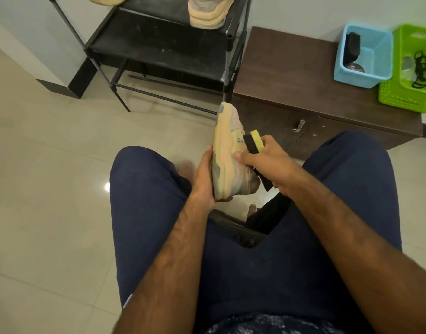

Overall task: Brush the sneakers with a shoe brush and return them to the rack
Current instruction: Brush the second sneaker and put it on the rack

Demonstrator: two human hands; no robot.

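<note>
The rack (159,51) stood ahead and a little left of the seated person, one sneaker already on its upper shelf (208,13). The dark counter (291,75) sat just beside it on the right, carrying a blue basket (375,68) and a green basket (404,95).

The second sneaker (227,150) was held in the air between the knees, below the rack's near right leg. Its long axis ran away from the body, toe pointing up and forward toward the rack and heel nearest the lap. The sole faced left and the upper faced right.

The left hand (204,177) lay along the sole side, with the fingers wrapped under the heel end, gripping it. The right hand (267,157) came in from the opposite side, fingers curled round the shoe brush (257,141) and thumb lying over the upper.

The brush ran roughly parallel to the sneaker, its black bristles turned left and touching the sneaker's side. A stroke would likely travel along that shared axis. The return to the rack looked like a job for the left hand, a forward reach.
</note>
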